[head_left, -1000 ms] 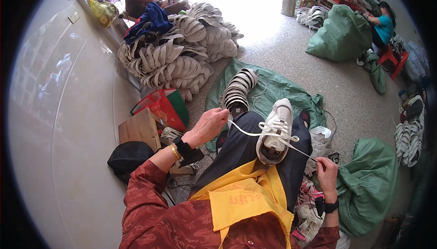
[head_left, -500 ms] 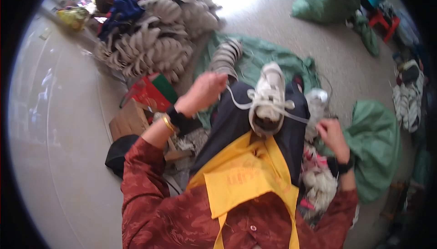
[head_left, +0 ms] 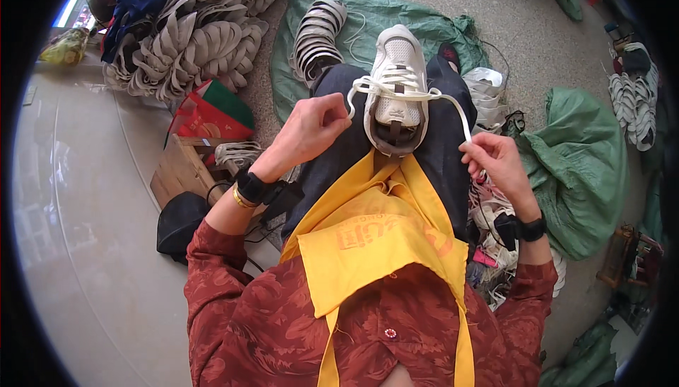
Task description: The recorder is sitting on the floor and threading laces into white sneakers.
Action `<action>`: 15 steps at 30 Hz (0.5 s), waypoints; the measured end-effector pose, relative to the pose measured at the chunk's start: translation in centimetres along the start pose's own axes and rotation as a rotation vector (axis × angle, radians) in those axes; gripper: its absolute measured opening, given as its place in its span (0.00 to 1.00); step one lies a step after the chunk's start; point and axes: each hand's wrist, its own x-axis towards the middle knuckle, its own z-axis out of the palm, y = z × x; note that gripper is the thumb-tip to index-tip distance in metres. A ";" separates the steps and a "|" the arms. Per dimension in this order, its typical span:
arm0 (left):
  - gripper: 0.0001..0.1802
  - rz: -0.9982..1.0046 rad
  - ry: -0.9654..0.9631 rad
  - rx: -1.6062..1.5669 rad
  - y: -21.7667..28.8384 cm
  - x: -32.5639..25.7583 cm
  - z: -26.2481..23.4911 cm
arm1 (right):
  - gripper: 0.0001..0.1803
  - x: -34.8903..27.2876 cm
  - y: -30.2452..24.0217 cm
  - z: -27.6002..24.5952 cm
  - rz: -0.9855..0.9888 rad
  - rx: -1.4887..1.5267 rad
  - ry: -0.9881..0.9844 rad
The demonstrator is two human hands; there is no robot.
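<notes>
A white sneaker point(head_left: 396, 90) rests on my lap between my thighs, its toe pointing away from me and its heel opening toward me. White shoelace point(head_left: 403, 88) runs through its eyelets and crosses over the tongue. To the left of the shoe, my left hand point(head_left: 311, 132) is closed with one lace end pinched in its fingers. My right hand point(head_left: 497, 168) pinches the other end between thumb and forefinger, lower down on the right. Both lace ends hang in slight curves from the shoe. A yellow apron point(head_left: 375, 245) covers my front.
A green woven sheet point(head_left: 403, 12) lies beyond my knees, with a stack of nested shoe parts point(head_left: 317, 40) on it. Grey shoe uppers are heaped point(head_left: 205, 40) at far left. A wooden box point(head_left: 177, 171) stands left; a green sack point(head_left: 583, 168) and loose laces point(head_left: 495, 238) lie right.
My right hand has come inward and its lace now hangs slacker. The lace on the left is also shorter between hand and shoe. The whole view has shifted, with everything sitting higher.
</notes>
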 end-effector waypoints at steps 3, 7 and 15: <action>0.06 -0.033 -0.058 -0.168 -0.8 0.2 0.6 | 0.10 0.4 -0.6 1.7 -0.036 0.054 -0.052; 0.04 -0.001 -0.068 -0.424 -1.0 1.1 0.5 | 0.13 2.5 -1.3 3.3 -0.177 0.062 -0.089; 0.04 0.267 0.198 -0.780 1.1 3.4 -1.4 | 0.12 4.6 -2.0 3.5 -0.331 -0.164 0.060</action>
